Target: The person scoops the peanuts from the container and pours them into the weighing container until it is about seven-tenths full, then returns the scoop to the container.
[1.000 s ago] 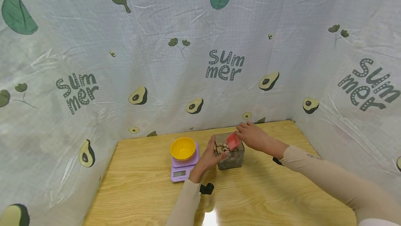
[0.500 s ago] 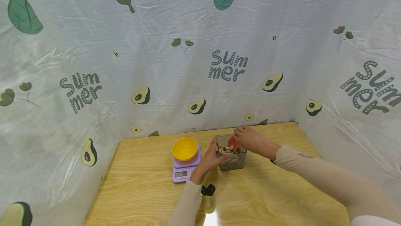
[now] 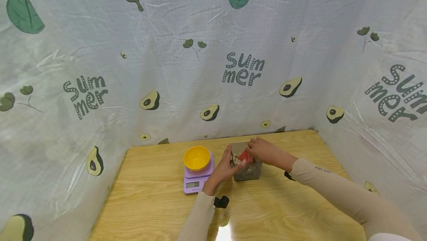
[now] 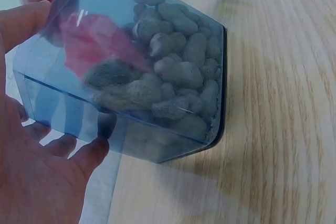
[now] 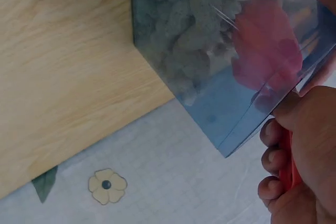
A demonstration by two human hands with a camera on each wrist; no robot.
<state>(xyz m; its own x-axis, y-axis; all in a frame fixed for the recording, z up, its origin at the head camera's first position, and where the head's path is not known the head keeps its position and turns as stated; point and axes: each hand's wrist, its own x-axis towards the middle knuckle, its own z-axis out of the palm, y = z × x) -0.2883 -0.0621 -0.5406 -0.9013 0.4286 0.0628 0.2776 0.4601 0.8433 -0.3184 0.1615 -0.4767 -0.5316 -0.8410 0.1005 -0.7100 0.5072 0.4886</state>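
Note:
A clear grey plastic container (image 3: pixel 247 174) stands on the table, part filled with unshelled peanuts (image 4: pixel 180 73). My left hand (image 3: pixel 222 169) holds its near left side, with the thumb on one wall and the fingers spread along another. From above, my right hand (image 3: pixel 269 153) grips the handle of a red scoop (image 3: pixel 245 156). Through the wall in the right wrist view, the scoop's bowl (image 5: pixel 265 43) lies tilted against the peanuts. In the left wrist view its tip is down among them, and what it contains is hard to make out.
Left of the container, a purple digital scale (image 3: pixel 192 185) bears a yellow bowl (image 3: pixel 197 158); its display seems to read 0. The wooden table (image 3: pixel 150 196) meets a white printed sheet (image 3: pixel 180 115) behind and at the sides.
The right hand has lowered the red scoop deeper into the peanuts and tilted it, shifting slightly left and toward me. My left hand stays on the container; the bowl and scale have not moved.

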